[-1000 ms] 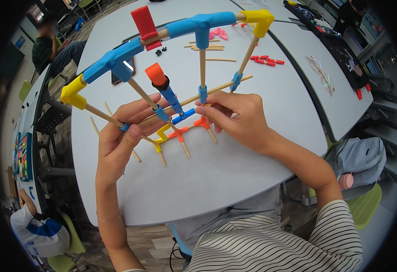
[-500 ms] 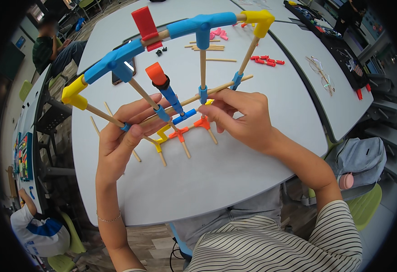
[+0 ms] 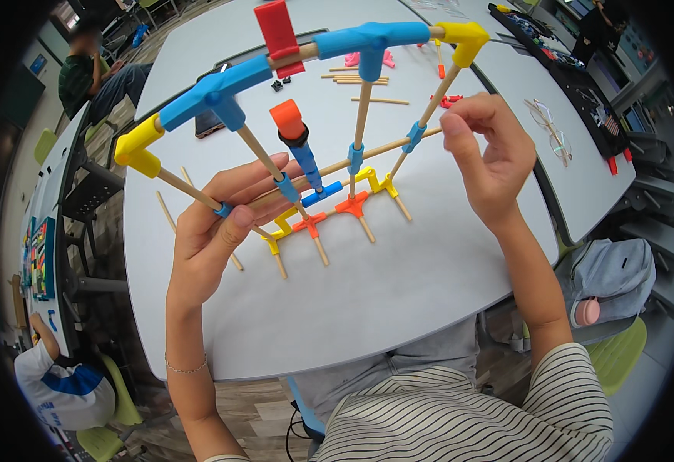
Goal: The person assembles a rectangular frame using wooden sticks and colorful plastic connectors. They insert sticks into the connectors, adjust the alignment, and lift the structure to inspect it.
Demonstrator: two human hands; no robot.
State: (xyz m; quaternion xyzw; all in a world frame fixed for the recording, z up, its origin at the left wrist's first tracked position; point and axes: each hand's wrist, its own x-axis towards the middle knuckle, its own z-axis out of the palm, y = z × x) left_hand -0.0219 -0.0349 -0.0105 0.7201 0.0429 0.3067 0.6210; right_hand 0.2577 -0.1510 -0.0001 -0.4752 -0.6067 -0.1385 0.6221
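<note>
A frame of wooden sticks stands before me, joined by blue connectors (image 3: 371, 38) along the top and yellow corner connectors (image 3: 138, 150) at the ends. My left hand (image 3: 217, 219) is closed around the left end of a long wooden stick (image 3: 325, 171) that runs across the uprights through small blue sleeves. At that stick's right end, my right hand (image 3: 495, 158) has its thumb and index finger pinched; the very tip is hidden by the fingers. Orange connectors (image 3: 352, 202) join short sticks lower down. A blue post with an orange top (image 3: 287, 119) rises inside the frame. A red piece (image 3: 277, 31) sits on the top bar.
Loose wooden sticks (image 3: 356, 78), pink connectors (image 3: 387, 58) and red connectors (image 3: 448, 101) lie farther back on the white table (image 3: 337, 323). A phone (image 3: 210, 123) lies behind the frame. Glasses (image 3: 550, 131) and a black parts case (image 3: 583, 108) are on the right table.
My right hand has slid from the middle of the long stick to its right end. The frame has shifted slightly right. My left hand keeps its hold.
</note>
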